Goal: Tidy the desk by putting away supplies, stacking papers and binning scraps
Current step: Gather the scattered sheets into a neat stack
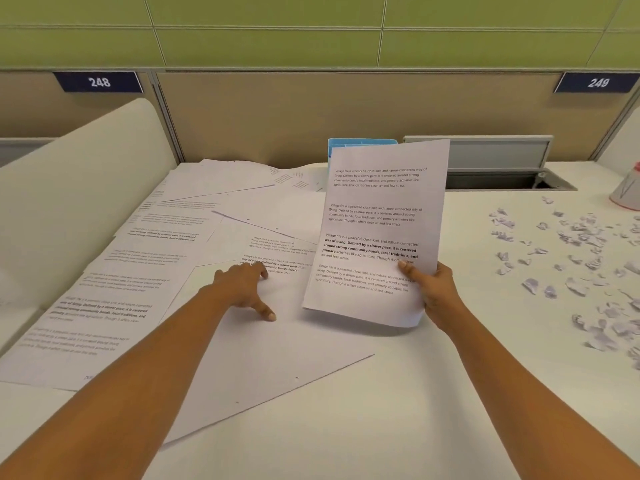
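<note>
My right hand [433, 291] grips a printed sheet [375, 230] by its lower right edge and holds it upright above the desk, thumb on the front. My left hand [244, 289] rests on a blank white sheet [263, 362] lying at an angle on the desk, its fingers reaching onto the papers. Several printed sheets [138, 271] lie scattered and overlapping across the left half of the desk. Many small crumpled paper scraps [575, 258] are strewn over the right side.
A blue organiser [341, 147] stands behind the held sheet, mostly hidden. A grey cable flap [495, 161] is open at the back. A white and red container [628, 192] sits at the far right edge. A cream divider [79, 188] borders the left.
</note>
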A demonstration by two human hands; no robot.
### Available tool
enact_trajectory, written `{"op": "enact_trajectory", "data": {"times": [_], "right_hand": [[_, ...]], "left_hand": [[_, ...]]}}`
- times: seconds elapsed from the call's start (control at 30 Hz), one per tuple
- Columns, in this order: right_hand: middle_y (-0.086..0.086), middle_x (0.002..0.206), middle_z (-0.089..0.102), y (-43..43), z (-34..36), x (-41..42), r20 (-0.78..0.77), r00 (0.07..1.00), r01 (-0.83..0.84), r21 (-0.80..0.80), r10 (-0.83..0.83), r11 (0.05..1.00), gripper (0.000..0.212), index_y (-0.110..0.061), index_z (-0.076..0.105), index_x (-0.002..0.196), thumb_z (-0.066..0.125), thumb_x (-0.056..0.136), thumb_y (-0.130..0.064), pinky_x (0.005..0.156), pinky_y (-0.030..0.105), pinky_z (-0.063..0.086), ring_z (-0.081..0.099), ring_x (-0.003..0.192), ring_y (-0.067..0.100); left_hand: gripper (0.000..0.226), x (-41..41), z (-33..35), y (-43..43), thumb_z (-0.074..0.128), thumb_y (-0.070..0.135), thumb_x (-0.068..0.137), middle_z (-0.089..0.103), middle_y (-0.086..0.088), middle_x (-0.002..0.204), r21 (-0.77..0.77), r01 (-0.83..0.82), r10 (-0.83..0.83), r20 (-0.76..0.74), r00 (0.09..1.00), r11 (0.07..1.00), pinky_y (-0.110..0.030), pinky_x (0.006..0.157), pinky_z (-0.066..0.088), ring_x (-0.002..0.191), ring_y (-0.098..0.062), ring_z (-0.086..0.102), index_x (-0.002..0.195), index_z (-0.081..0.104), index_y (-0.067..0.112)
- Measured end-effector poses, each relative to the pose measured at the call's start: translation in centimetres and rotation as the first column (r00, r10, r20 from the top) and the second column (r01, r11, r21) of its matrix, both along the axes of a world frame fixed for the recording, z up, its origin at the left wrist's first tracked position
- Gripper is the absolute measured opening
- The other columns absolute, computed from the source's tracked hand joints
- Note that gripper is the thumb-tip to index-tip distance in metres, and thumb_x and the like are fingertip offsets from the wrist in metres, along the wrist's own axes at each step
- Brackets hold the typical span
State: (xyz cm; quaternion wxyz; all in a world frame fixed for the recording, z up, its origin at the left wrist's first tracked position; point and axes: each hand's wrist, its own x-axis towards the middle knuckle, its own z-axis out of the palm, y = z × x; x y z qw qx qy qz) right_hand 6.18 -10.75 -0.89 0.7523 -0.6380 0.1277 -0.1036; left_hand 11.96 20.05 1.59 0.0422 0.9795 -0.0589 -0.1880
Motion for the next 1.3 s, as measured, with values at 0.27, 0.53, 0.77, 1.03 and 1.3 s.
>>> {"op": "enact_trajectory", "data": {"times": [0.27,0.53,0.77,1.03,1.3], "right_hand": [[-0.003,0.088,0.073,-0.5,0.5,-0.2,-0.017,0.997,-0.078,0.023,0.079,0.997,0.014,-0.016,0.066,0.095,0.062,0.085,-0.007,0.072,0.027,0.057,0.070,0.076,0.012],[0.003,0.099,0.067,-0.3,0.7,-0.2,-0.008,0.989,-0.147,0.087,0.148,0.985,0.024,-0.007,0.057,0.112,0.053,0.090,-0.002,0.063,0.021,0.057,0.070,0.075,0.009],[0.007,0.108,0.067,2.5,1.0,-0.3,-0.070,0.960,-0.263,0.094,0.270,0.960,0.027,-0.011,0.056,0.116,0.055,0.090,-0.004,0.071,0.027,0.058,0.068,0.088,0.017],[0.013,0.115,0.066,5.1,0.8,-0.7,-0.083,0.911,-0.385,0.187,0.405,0.904,0.033,-0.007,0.053,0.123,0.054,0.090,-0.004,0.077,0.036,0.058,0.068,0.094,0.026],[0.007,0.102,0.071,5.0,1.1,-1.2,-0.061,0.910,-0.387,0.231,0.410,0.893,0.027,-0.013,0.059,0.114,0.056,0.088,-0.010,0.072,0.034,0.059,0.070,0.084,0.020]], "left_hand": [[0.031,0.2,0.9,0.6,0.075,0.040,0.072,0.064,-0.003,0.092,-0.050,-0.143,0.150,0.189,0.970,0.988,-0.030,0.078,0.034,0.089,-0.023,0.056,0.082,0.056,0.017],[0.021,0.3,7.8,4.3,0.065,0.033,0.084,0.058,-0.016,0.111,-0.306,-0.361,0.453,0.327,0.829,0.881,-0.036,0.080,0.041,0.105,-0.035,0.054,0.094,0.061,0.015],[0.016,-0.1,11.1,-0.4,0.061,0.021,0.087,0.065,-0.019,0.098,-0.600,-0.136,0.452,0.414,0.790,0.788,-0.037,0.081,0.053,0.089,-0.036,0.063,0.091,0.065,0.006],[0.017,-1.6,7.6,-9.2,0.056,0.014,0.089,0.066,-0.019,0.099,-0.790,-0.083,0.362,0.182,0.914,0.608,-0.044,0.079,0.056,0.085,-0.035,0.066,0.095,0.064,0.000],[0.021,-2.8,5.2,-9.5,0.059,0.018,0.091,0.062,-0.007,0.090,-0.873,-0.192,0.234,-0.093,0.968,0.448,-0.029,0.076,0.054,0.080,-0.019,0.060,0.106,0.062,0.005]]}}
